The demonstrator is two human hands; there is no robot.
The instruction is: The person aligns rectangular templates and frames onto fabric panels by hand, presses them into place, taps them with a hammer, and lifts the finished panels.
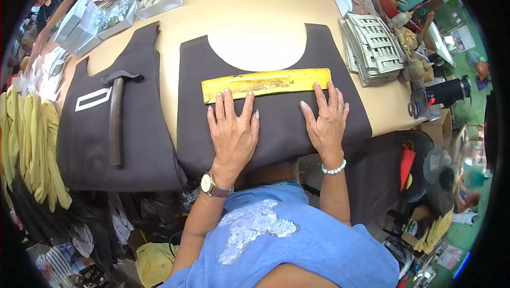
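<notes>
A tan desk (255, 1) spreads out ahead of the fingers (228, 103), its surface showing between the cloth there and the open boxes (164, 10) lining the far side. A dark cloth panel (279, 120) lies under the left hand (232, 136) and the right hand (325, 126). Its curved neckline sits just ahead of the fingertips; its lower edge runs on the wrist side of the fingers. A second dark panel (143, 102) lies left of the left fingers, with a strip of desk between the two that narrows toward the person.

Well to the right of the fingers, past the desk, green floor (478, 112) shows. Far ahead and left, another person's arm (55, 18) reaches down.

Yellow cloths (32, 144) hang well left of the fingers. A stack of pale lattice pieces (372, 46) stands ahead and right of the right fingers. A yellow strip (265, 82) crosses the first panel under both sets of fingertips; the fingers are straight, spread and unclenched, tips along its near edge. Left of the left fingers, a hammer (116, 123) rests on the second panel, beside a small white frame (93, 99).
</notes>
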